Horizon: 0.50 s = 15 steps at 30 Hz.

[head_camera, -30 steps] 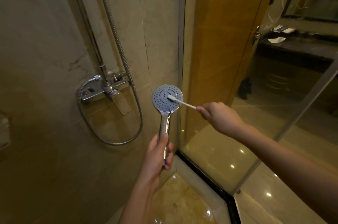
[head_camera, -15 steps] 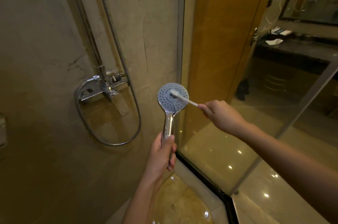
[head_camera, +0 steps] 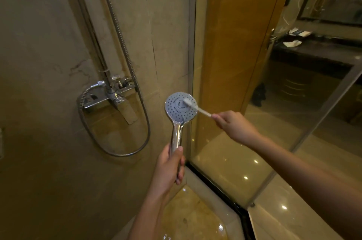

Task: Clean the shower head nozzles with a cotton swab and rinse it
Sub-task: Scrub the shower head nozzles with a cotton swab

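Note:
A chrome shower head (head_camera: 177,110) with a round grey nozzle face stands upright in the middle of the view, face turned toward me. My left hand (head_camera: 169,167) grips its chrome handle from below. My right hand (head_camera: 233,125) pinches the end of a white cotton swab (head_camera: 196,107), whose tip rests on the upper right part of the nozzle face, near its centre ring.
A chrome mixer tap (head_camera: 111,95) with a looping metal hose (head_camera: 117,153) is fixed to the tiled wall on the left. A glass shower panel (head_camera: 225,83) with a metal frame stands right of the head. The wet floor (head_camera: 192,220) lies below. A dark counter (head_camera: 313,51) sits beyond the glass.
The swab tip has slid from the middle of the nozzle face toward its upper right. The shower head and both hands have shifted slightly right in the view.

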### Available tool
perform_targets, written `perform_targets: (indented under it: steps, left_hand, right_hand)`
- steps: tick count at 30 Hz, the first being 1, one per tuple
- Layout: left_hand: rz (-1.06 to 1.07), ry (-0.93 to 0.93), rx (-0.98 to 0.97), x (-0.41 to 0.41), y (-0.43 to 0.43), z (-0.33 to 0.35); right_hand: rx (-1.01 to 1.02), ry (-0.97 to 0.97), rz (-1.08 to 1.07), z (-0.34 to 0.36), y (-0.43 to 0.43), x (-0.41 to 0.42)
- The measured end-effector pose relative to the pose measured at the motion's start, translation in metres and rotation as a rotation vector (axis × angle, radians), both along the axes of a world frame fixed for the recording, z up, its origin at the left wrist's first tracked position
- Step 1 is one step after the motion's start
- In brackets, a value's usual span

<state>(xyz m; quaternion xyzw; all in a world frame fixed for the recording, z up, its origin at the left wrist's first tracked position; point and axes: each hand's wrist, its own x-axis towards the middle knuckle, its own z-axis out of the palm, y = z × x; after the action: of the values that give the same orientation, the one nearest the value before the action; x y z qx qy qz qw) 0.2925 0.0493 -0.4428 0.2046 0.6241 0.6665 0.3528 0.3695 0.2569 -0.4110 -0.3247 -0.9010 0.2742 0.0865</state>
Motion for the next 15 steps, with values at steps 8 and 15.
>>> perform_targets:
  steps: [8,15]
  left_hand:
    - [0.036,0.020,0.013,-0.005,-0.004,0.000]
    - [0.018,0.058,-0.005,-0.010,-0.004,0.001]
  right_hand:
    - [0.322,-0.100,0.100,0.000,-0.019,-0.012]
    - [0.389,-0.091,0.076,0.006,-0.009,-0.017]
